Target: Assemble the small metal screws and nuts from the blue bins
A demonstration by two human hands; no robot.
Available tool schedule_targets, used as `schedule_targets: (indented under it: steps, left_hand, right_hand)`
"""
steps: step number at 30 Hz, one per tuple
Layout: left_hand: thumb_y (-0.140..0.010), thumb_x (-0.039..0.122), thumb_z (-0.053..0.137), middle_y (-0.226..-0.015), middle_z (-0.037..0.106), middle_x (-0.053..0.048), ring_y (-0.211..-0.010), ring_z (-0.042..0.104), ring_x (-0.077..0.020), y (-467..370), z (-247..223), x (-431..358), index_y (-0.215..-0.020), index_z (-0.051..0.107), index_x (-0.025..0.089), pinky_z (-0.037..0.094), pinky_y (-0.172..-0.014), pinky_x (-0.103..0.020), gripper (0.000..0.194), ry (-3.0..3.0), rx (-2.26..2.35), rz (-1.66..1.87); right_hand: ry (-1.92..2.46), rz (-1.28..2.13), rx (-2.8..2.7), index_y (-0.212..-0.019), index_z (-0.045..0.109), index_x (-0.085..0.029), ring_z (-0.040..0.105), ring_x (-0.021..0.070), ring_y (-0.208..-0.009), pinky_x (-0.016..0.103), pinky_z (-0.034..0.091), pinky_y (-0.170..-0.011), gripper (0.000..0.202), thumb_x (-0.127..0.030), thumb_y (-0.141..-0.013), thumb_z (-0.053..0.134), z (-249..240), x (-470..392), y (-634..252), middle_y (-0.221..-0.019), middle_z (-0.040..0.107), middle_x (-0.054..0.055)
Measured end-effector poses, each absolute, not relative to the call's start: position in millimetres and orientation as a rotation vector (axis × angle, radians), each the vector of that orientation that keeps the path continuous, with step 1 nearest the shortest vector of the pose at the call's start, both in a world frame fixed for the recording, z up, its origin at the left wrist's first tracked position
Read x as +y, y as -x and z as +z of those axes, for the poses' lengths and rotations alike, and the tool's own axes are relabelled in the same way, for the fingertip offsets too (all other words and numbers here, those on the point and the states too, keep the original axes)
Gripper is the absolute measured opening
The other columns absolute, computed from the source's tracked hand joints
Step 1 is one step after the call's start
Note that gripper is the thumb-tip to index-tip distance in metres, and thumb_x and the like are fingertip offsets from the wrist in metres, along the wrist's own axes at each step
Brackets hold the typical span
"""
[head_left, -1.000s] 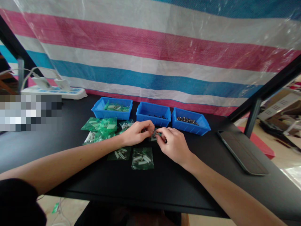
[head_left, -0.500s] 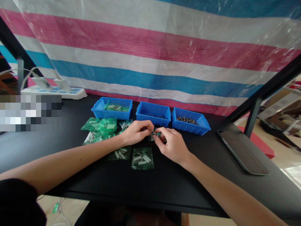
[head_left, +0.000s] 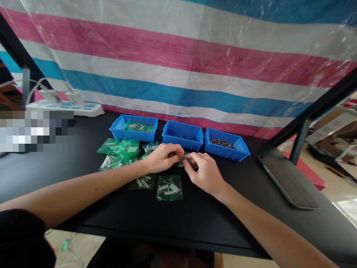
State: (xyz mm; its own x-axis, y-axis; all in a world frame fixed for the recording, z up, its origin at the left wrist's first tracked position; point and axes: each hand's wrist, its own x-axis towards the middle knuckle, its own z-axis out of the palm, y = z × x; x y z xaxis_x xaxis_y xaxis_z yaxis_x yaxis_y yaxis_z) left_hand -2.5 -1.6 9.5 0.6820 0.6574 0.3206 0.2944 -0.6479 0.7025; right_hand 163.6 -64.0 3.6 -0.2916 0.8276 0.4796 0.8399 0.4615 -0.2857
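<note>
My left hand (head_left: 165,157) and my right hand (head_left: 205,168) meet over the middle of the table, fingertips almost touching. Between them is a small metal piece (head_left: 183,158), too small to name, pinched by my right thumb and forefinger. The left fingers are curled closed near its other end, and what they hold is mostly hidden. Something dark shows inside the curl of my right hand. Partly behind the fingertips lies a small clear bag (head_left: 181,163). Nearer to me rest a green-tinted bag of white and metal parts (head_left: 169,188) and a similar bag (head_left: 142,182).
Three blue bins stand in a row: the left bin (head_left: 134,134) with green bags, the middle bin (head_left: 182,141) with dark small parts, the right bin (head_left: 227,150) with metal parts. Green bags (head_left: 119,149) lie left, a phone (head_left: 287,182) right, a power strip (head_left: 64,108) at the back.
Both hands stay nearly in place, with the fingers shifting slightly around the small metal piece. The whole view has moved a little.
</note>
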Motion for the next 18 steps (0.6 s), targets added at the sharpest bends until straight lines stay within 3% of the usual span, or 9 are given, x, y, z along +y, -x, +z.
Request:
schedule_targets:
  steps: [7, 18]
  left_hand:
    - [-0.077, 0.013, 0.044, -0.067, 0.055, 0.002, -0.061, 0.05, -0.0095, 2.9, 8.9, -2.5, -0.076, 0.054, 0.014, 0.037, -0.059, -0.019, 0.01, -2.276, 0.713, 0.749]
    - [-0.081, 0.018, 0.044, -0.068, 0.056, 0.002, -0.062, 0.05, -0.0093, 3.3, 12.6, -6.7, -0.078, 0.051, 0.014, 0.038, -0.059, -0.018, 0.008, -2.256, 0.618, 0.693]
  right_hand:
    - [1.402, -0.084, -2.134, -0.078, 0.058, -0.017, 0.051, 0.0132, -0.056, 0.026, 0.034, -0.062, 0.008, -0.022, -0.081, 0.053, 3.6, -62.0, -164.5, -0.058, 0.056, -0.001]
    - [1.233, -0.572, -2.231, -0.079, 0.061, -0.016, 0.05, 0.0146, -0.061, 0.03, 0.029, -0.064, 0.018, -0.019, -0.086, 0.045, 12.0, -63.0, -168.4, -0.06, 0.058, 0.001]
